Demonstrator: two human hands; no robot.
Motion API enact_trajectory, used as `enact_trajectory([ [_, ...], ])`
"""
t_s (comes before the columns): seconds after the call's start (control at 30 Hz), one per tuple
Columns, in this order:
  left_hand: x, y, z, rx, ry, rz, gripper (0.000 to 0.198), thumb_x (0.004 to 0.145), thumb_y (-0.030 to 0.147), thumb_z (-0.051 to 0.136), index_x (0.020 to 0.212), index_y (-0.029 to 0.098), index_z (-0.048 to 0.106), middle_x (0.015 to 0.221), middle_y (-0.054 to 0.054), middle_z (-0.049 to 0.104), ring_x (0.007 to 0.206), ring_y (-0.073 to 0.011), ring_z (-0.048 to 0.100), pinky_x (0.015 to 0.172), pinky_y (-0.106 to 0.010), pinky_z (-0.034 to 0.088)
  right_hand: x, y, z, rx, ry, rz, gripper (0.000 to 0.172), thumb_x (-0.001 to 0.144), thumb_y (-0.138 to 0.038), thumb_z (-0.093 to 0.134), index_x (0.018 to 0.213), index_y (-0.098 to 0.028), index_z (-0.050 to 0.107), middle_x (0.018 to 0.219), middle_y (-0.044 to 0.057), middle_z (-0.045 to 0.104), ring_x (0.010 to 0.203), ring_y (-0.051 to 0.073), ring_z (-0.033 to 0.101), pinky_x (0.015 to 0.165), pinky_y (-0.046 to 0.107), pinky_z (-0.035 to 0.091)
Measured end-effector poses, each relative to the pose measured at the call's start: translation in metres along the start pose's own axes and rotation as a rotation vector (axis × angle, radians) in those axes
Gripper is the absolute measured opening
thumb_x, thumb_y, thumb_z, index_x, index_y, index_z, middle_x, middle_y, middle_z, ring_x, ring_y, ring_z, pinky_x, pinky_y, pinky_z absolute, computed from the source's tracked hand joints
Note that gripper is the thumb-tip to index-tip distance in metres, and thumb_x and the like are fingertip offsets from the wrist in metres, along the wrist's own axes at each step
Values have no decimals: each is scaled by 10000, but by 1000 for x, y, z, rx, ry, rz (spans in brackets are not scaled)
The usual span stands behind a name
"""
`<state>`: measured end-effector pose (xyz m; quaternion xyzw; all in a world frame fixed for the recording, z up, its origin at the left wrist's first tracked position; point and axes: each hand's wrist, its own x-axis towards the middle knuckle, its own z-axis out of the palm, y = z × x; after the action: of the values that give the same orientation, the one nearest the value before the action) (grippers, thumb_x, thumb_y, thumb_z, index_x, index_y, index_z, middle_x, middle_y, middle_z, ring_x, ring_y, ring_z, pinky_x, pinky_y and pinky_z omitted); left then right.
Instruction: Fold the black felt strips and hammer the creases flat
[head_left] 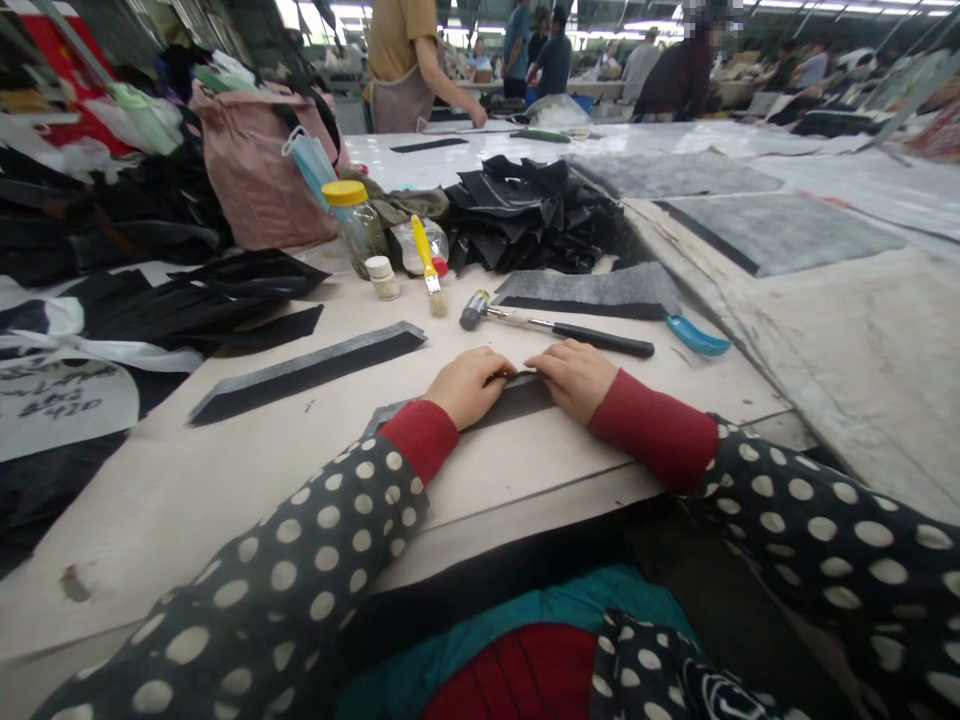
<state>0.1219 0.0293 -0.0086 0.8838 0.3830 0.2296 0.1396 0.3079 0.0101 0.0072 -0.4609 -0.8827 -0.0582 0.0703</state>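
My left hand and my right hand rest side by side on a dark grey felt strip lying flat on the table. Fingers of both hands curl down and press along the strip's far edge; most of the strip is hidden under them. Just beyond my hands lies a hammer with a black handle. A yellow-handled brush lies behind it.
A longer grey felt strip lies to the left. A yellow-lidded jar, a small white pot, a blue scoop, a pile of black fabric and a pink bag stand farther back. Other people work at distant tables.
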Motion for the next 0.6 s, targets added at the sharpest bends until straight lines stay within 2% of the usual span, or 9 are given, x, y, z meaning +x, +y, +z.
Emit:
enact_trajectory([
  [0.07, -1, 0, 1, 31, 6, 15, 228, 749, 110, 448, 888, 181, 614, 863, -27, 579, 846, -155, 529, 811, -290, 422, 5, -1, 1, 83, -45, -18, 355, 713, -52, 440, 1021, -123, 602, 925, 94, 595, 841, 184, 502, 774, 281, 359],
  [0.17, -4, 4, 1, 102, -14, 22, 229, 757, 111, 434, 885, 185, 609, 887, -34, 574, 858, -160, 514, 812, -291, 417, 7, -5, -2, 111, -84, -38, 333, 713, -43, 423, 972, -128, 614, 921, 91, 579, 854, 175, 498, 786, 270, 358],
  [0.37, -3, 15, -7, 271, -122, 70, 245, 807, 117, 369, 876, 175, 597, 889, -49, 564, 823, -179, 487, 755, -312, 425, 1, -31, -12, -119, -194, -11, 247, 792, -104, 386, 872, -100, 620, 833, 128, 569, 800, 223, 489, 678, 310, 357],
  [0.5, -4, 6, -12, 128, -155, 93, 256, 803, 93, 390, 902, 172, 612, 895, -42, 573, 850, -153, 511, 804, -283, 421, 3, -41, -13, -145, -180, 39, 287, 848, -231, 370, 840, -93, 622, 831, 140, 572, 803, 239, 493, 662, 320, 355],
  [0.6, -12, -7, -18, -5, -108, 49, 238, 792, 106, 428, 937, 160, 608, 909, -41, 587, 874, -139, 534, 838, -271, 419, 3, -38, -12, -129, -149, 48, 316, 857, -296, 381, 829, -95, 622, 830, 137, 572, 806, 225, 493, 702, 316, 357],
])
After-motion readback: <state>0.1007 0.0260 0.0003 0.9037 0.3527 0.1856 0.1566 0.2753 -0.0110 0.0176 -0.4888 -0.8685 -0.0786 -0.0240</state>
